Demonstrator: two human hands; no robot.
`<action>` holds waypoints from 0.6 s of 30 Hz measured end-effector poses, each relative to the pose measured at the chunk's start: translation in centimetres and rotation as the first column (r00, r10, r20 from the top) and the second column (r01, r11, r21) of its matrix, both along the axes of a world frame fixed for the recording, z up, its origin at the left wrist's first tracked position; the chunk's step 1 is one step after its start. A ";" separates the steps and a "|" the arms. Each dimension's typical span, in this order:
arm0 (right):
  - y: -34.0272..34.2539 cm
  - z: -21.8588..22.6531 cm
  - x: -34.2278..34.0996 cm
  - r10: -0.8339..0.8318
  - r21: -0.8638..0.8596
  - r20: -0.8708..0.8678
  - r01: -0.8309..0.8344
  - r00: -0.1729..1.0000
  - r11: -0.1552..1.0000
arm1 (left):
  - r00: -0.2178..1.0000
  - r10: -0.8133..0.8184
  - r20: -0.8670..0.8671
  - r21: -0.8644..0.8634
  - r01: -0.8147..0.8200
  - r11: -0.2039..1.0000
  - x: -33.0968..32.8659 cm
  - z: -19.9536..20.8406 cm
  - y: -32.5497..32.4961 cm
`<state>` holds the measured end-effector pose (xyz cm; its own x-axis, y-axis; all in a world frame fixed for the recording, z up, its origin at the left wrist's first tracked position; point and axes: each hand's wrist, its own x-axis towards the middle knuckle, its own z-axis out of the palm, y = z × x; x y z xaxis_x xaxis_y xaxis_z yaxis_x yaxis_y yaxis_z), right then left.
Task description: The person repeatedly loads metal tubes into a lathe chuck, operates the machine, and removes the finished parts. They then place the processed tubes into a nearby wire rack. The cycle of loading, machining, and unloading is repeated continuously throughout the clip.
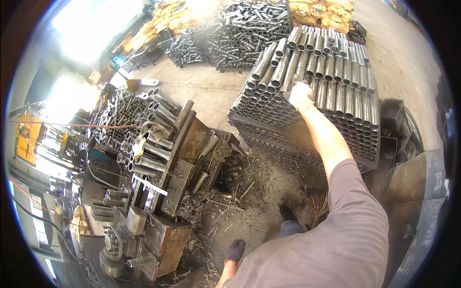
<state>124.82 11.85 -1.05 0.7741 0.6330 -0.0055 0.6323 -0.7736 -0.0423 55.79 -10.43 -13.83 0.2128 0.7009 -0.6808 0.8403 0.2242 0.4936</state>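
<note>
My right hand (301, 94), in a white glove, reaches out to a stack of shiny metal tubes (331, 98). Its fingers are closed at the near end of one metal tube (293, 72) on the left part of the stack; the fingertips are partly hidden. The tubes lie in layers, their round open ends toward me, inside a dark metal crate (288, 137). Low beside my body hangs my left hand (235, 250), in a dark glove with an orange cuff, away from the tubes. How its fingers are held cannot be made out.
On the left, a workbench carries more metal tubes (158, 151), a crumpled cloth (156, 129) and a white caliper-like tool (150, 186). A machine fixture (120, 242) stands at the lower left. Metal shavings (206, 211) litter the floor. Behind are heaps of short tubes (249, 36) and yellow sacks (324, 14).
</note>
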 end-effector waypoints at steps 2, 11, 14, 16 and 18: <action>-1.2 -0.6 2.6 0.143 -0.069 0.088 -0.137 0.986 0.988 | 0.998 -0.041 -0.047 0.010 0.041 0.999 -0.9 -0.8 -0.3; -19.0 1.3 -14.1 0.679 0.806 -0.577 0.451 0.455 0.383 | 0.977 0.197 0.087 -0.032 -0.194 0.980 -4.3 -0.1 -0.6; -22.1 0.0 -26.9 0.434 0.494 -0.867 0.534 0.244 0.686 | 0.988 0.119 0.099 0.320 -0.145 0.936 -3.8 3.3 0.6; -22.4 -1.1 -35.0 0.361 0.265 -0.923 0.459 -0.135 0.848 | 1.000 -0.018 0.020 0.582 0.003 0.813 -4.2 6.3 1.2; -21.7 -2.6 -44.3 0.286 0.262 -0.948 0.168 -0.137 0.950 | 0.986 -0.153 -0.062 0.850 0.132 0.510 -6.8 9.3 1.4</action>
